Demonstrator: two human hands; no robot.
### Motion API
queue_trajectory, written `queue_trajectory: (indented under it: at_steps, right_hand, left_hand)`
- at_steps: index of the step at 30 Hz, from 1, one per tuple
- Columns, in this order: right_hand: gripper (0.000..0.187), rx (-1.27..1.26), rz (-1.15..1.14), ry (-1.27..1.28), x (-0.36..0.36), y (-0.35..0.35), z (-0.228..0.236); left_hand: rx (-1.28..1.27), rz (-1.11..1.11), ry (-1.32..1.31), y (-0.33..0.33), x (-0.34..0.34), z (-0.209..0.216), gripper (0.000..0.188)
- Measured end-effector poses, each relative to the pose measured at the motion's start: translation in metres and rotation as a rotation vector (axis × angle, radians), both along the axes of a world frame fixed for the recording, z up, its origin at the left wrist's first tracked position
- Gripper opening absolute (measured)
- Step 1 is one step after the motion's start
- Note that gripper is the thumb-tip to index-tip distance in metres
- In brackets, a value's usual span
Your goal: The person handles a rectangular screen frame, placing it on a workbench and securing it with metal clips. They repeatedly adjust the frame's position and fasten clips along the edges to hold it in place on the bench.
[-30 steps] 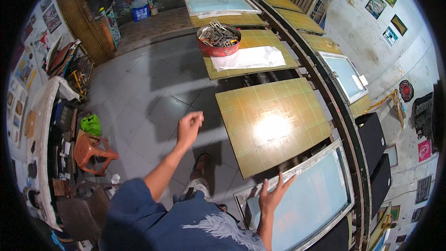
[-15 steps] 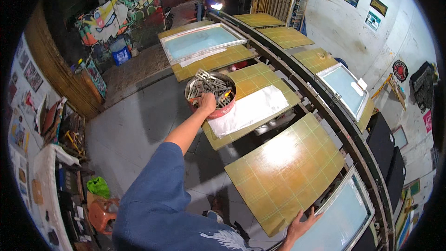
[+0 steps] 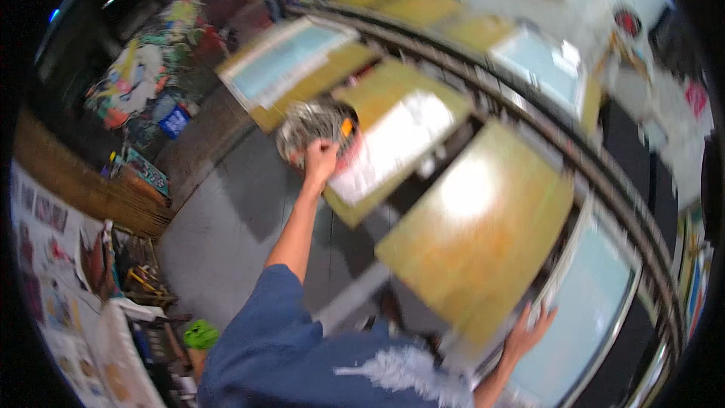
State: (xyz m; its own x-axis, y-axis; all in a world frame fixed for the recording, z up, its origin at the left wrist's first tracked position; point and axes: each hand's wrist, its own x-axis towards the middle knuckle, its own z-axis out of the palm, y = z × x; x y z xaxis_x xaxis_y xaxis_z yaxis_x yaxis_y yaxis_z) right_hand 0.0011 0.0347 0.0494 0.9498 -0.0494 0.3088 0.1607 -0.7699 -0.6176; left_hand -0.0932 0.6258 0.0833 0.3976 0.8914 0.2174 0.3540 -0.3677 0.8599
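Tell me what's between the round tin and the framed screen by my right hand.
The head view shows a white sheet on one yellow board, then a second yellow board, between the round tin and the framed screen.

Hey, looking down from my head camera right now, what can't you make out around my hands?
All in the head view:
- Whether the left hand holds anything: motion blur and the hand itself hide it.
- Each metal piece in the round tin: blurred and overlapping.
- The near end of the framed screen by the right hand: cut off by the lower edge.
- Part of the board: covered by the white sheet.
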Motion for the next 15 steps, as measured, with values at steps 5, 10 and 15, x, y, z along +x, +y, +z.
queue_trajectory:
  at_steps: [5, 10, 15]
  right_hand:
    - [0.033, 0.231, 0.254, 0.19, -0.003, 0.004, 0.035]
    - [0.032, 0.661, 0.376, 0.533, -0.01, -0.045, 0.056]
    - [0.03, 0.838, 0.178, 0.533, -0.005, -0.17, 0.038]
  left_hand:
    - [-0.539, -0.659, -0.093, -0.262, 0.031, 0.025, 0.01]
    - [-0.74, -1.163, 0.093, -0.48, 0.04, 0.009, 0.019]
    - [-0.439, -1.301, 0.201, -0.599, 0.065, 0.017, 0.029]
